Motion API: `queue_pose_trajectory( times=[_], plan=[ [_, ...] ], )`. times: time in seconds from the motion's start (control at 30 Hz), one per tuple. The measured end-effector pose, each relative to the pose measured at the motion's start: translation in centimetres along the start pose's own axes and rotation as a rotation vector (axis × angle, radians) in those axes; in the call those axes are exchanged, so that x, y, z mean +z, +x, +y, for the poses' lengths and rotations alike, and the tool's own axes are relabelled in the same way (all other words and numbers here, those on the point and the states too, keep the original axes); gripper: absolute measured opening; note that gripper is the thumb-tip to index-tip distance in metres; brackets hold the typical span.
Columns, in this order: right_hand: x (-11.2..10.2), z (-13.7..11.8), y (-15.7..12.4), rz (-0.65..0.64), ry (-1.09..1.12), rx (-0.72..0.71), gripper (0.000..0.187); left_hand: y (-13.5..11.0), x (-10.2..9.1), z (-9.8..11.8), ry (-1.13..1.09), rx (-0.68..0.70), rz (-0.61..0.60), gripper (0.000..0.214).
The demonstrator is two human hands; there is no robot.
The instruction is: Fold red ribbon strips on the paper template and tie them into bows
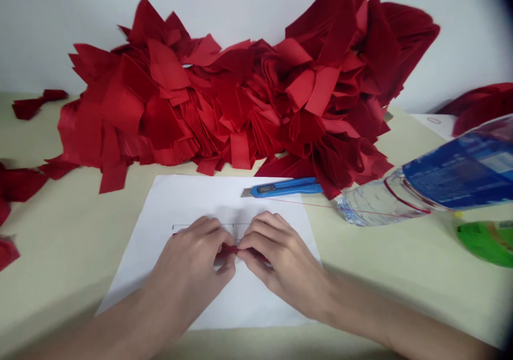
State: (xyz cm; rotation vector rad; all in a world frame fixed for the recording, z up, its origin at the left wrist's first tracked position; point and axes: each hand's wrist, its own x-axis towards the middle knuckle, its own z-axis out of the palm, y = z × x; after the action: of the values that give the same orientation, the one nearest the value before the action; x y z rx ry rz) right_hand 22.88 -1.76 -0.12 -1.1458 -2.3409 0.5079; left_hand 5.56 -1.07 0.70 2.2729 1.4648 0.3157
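Observation:
My left hand [188,264] and my right hand [282,264] meet over a white sheet of paper [192,200], fingertips pinching a small bunched piece of red crepe paper or fabric [226,250] between them. Most of that piece is hidden by my fingers. A thin ruled black outline [202,225] on the sheet lies partly under my hands. Behind the sheet rises a large heap of cut red strips [224,103].
A blue utility knife [282,187] lies at the sheet's far edge. A clear water bottle [401,194] with a blue label lies on its side at right, crossed by a thin red thread [304,204]. A green round object [489,242] sits beyond it. Loose red pieces [24,184] lie at left.

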Motion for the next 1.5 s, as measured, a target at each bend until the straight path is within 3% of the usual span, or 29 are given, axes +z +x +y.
queue_pose_trajectory(
  times=[0.27,0.53,0.8,0.9,0.97,1.03,1.1,1.2,1.27,1.4,1.5],
  plan=[
    [0.0,0.2,0.0,-0.024,-0.031,-0.031,0.014,0.1,-0.3,0.1,0.049,0.053,0.025,0.012],
    [-0.1,0.2,0.0,-0.034,-0.048,-0.037,0.018,0.9,-0.5,-0.2,0.110,0.257,-0.051,0.016],
    [-0.1,-0.1,0.0,-0.047,-0.095,-0.058,0.022,1.1,-0.7,0.0,0.144,0.254,-0.148,0.015],
    [-1.5,0.3,0.4,-0.071,-0.041,-0.079,0.016,1.1,-0.8,0.1,0.133,0.257,-0.180,0.014],
    [-3.1,1.1,0.6,-0.021,-0.049,-0.055,0.014,1.2,-0.9,0.1,0.101,0.223,-0.209,0.014],
    [-4.7,2.1,0.7,0.081,-0.204,0.079,0.014,1.3,-1.0,0.1,0.069,0.189,-0.220,0.014],
    [-5.7,3.1,0.7,0.044,-0.442,0.228,0.013,1.4,-1.4,0.1,0.027,0.166,-0.200,0.013],
    [-5.9,4.1,0.6,-0.083,-0.667,0.338,0.014,1.4,-2.5,-0.2,-0.122,0.099,-0.151,0.010],
    [-5.6,4.3,0.7,-0.101,-0.661,0.329,0.011,1.3,-3.4,-0.5,-0.351,-0.007,-0.199,0.006],
    [-5.3,3.7,1.0,-0.090,-0.291,0.282,0.012,1.6,-4.2,-1.4,-1.069,-0.254,-0.419,0.009],
    [-5.8,2.6,1.2,-0.119,0.052,0.277,0.014,1.8,-3.6,-1.9,-1.423,-0.260,-0.503,0.011]
  ],
)
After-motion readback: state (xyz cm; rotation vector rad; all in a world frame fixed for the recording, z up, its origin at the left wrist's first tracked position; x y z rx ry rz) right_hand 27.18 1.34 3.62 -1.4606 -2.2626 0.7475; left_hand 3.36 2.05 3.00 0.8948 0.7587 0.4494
